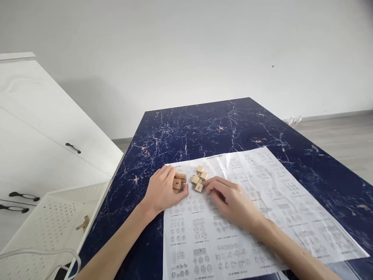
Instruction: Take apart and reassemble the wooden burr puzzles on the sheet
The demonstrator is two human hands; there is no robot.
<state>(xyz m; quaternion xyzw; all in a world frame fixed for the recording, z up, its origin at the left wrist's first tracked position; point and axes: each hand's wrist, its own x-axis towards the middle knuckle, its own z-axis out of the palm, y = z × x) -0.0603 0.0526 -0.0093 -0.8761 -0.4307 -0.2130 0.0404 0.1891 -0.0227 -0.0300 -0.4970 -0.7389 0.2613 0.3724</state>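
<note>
My left hand (162, 190) is closed around a cluster of notched wooden puzzle pieces (177, 184), with dark numbers on their faces, one of them a 2. Its palm and fingers hide part of the cluster. Just to the right, a pale wooden puzzle piece of joined small cubes (199, 179) lies on the printed paper sheet (204, 217). My right hand (230, 198) rests on the sheet beside that piece, fingers bent and slightly apart. Its fingertips are at the piece's lower right side; whether they touch it I cannot tell. Nothing shows between its fingers.
The sheet, covered in small diagrams, lies creased on a dark blue marbled table (189, 132). Left of the table is a white perforated basket or drawer (49, 217) with another wooden piece (83, 223) in it and a white cable (43, 252). White cabinets (52, 136) stand behind it.
</note>
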